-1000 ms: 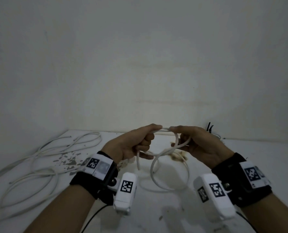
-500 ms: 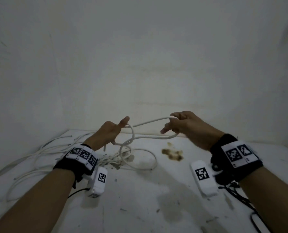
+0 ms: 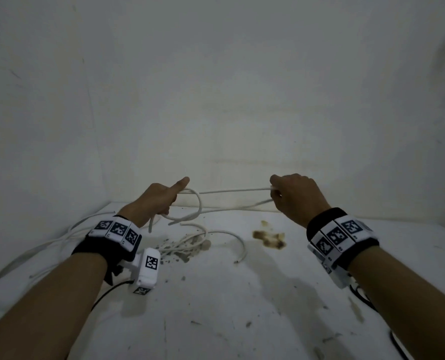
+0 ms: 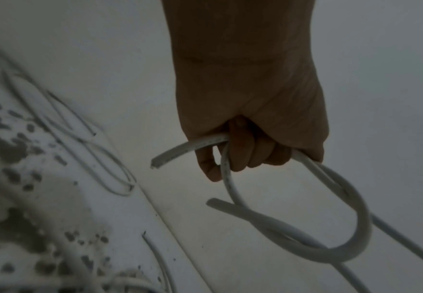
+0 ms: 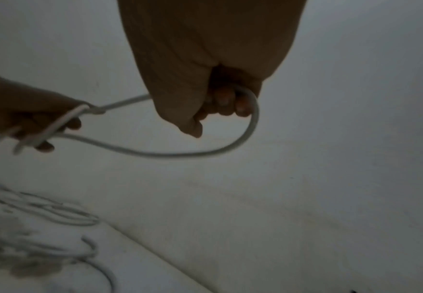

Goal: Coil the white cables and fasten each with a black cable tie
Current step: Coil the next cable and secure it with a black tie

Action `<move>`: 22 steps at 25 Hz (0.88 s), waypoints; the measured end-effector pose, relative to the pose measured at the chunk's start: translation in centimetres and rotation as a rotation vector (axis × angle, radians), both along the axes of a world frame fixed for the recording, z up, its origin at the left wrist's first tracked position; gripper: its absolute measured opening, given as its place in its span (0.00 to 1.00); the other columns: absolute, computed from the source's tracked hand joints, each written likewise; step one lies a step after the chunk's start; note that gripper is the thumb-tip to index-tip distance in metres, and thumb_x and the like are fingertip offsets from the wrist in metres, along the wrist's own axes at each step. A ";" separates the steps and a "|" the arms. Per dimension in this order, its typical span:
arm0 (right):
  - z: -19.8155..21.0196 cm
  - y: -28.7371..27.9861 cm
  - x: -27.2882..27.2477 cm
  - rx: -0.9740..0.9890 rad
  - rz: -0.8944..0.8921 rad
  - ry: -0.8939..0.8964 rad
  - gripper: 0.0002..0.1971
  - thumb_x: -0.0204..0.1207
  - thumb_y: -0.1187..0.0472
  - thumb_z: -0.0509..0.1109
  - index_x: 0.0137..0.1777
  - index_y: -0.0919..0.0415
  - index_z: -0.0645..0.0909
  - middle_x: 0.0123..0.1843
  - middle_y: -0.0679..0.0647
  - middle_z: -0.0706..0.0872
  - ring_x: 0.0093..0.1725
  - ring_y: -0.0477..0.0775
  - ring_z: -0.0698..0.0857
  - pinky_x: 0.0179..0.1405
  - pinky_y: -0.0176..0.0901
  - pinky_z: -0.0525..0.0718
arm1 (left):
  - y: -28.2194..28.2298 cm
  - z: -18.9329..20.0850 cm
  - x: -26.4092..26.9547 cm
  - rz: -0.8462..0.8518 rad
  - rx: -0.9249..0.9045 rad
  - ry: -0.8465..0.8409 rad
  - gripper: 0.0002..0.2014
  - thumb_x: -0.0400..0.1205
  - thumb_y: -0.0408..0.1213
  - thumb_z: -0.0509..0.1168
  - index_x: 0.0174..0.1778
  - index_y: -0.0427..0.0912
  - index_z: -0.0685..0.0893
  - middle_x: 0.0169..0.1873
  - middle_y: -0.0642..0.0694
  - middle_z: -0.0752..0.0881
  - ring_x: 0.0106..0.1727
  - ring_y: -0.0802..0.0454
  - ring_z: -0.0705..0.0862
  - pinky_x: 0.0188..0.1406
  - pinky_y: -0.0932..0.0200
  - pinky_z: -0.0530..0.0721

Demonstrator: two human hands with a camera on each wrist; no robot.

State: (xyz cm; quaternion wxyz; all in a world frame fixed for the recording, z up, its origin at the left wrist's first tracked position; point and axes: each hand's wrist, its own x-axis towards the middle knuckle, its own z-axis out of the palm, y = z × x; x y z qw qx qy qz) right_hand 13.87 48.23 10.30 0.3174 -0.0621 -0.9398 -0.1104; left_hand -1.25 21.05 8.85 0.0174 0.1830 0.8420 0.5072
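- A bare, dim work corner: plain white walls [image 3: 216, 87] meet behind a stained white counter [image 3: 216, 307].
- Loose white cables [image 3: 34, 245] lie at the counter's left end.

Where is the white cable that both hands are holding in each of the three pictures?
Head: the cable stretches across the middle, between the left hand and the right hand.
Left wrist: it loops below the left hand's curled fingers, lower right.
Right wrist: it sags in a curve from the right hand towards the left hand at the left edge.
Shared landmark: the loose cables lying on the table, seen at the left in every view.
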 end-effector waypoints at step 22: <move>1.8 -10.2 -2.0 -1.019 0.603 -0.182 0.14 0.86 0.50 0.65 0.49 0.58 0.88 0.33 0.50 0.76 0.34 0.49 0.71 0.31 0.38 0.68 | 0.3 3.1 5.1 -0.239 0.498 -0.366 0.22 0.83 0.48 0.67 0.24 0.47 0.70 0.17 0.54 0.60 0.17 0.57 0.59 0.19 0.64 0.63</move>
